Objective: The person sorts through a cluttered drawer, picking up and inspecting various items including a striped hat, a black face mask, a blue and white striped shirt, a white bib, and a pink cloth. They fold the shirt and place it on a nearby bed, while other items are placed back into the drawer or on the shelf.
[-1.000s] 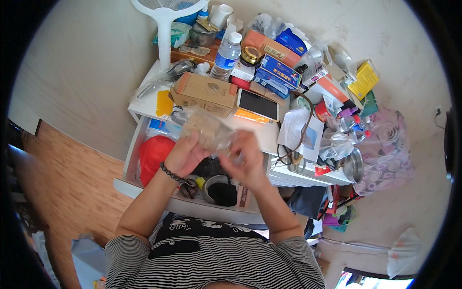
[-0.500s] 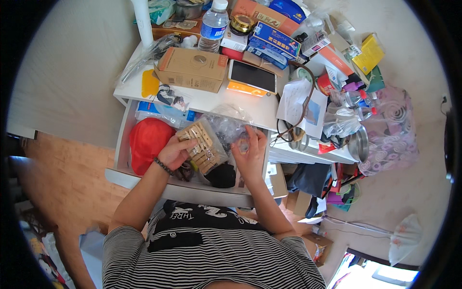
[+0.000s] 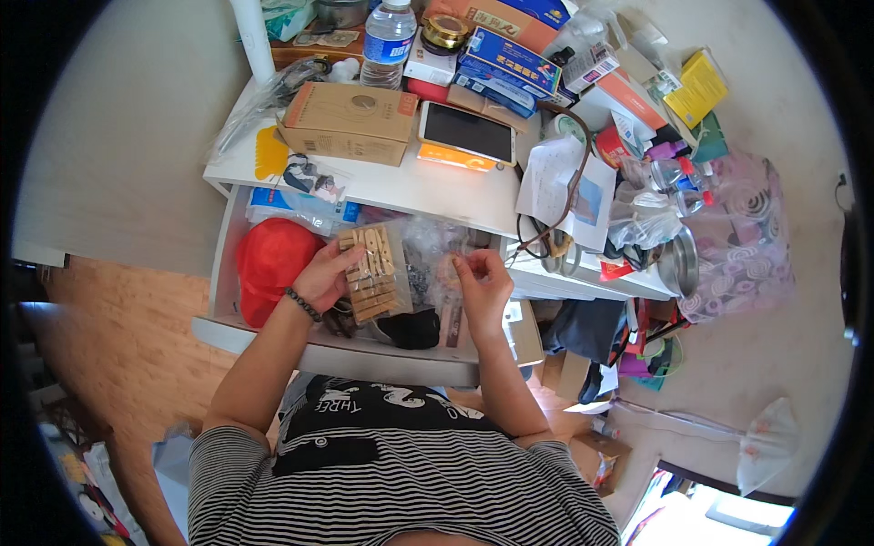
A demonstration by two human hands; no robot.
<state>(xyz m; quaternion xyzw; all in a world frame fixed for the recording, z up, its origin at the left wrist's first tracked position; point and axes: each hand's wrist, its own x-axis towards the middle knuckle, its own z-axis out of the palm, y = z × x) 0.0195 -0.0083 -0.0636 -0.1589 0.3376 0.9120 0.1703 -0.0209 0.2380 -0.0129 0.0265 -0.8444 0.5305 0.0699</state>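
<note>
My left hand (image 3: 320,278) grips a clear-wrapped pack of wooden clothespins (image 3: 371,278) by its left side, holding it tilted over an open white drawer (image 3: 364,364). Over the drawer's right side, my right hand (image 3: 487,289) pinches thumb and fingers together at a crumpled clear plastic bag (image 3: 423,244). Beside my left hand lies a red cloth-like bundle (image 3: 273,264). A black item (image 3: 410,329) rests below the clothespins, its kind unclear. Blue-and-white packaging (image 3: 305,209) shows at the drawer's back.
On the white cabinet top stand a brown carton (image 3: 346,123), a water bottle (image 3: 389,45) and a phone (image 3: 467,132) on an orange box. Papers (image 3: 564,182), a metal bowl (image 3: 678,264) and several boxes crowd the right. Wood floor (image 3: 137,337) shows at the left.
The clothespin pack has shifted slightly left and turned more upright in my left hand. My right hand has moved a little right, its fingers closing into a pinch. The view has shifted slightly.
</note>
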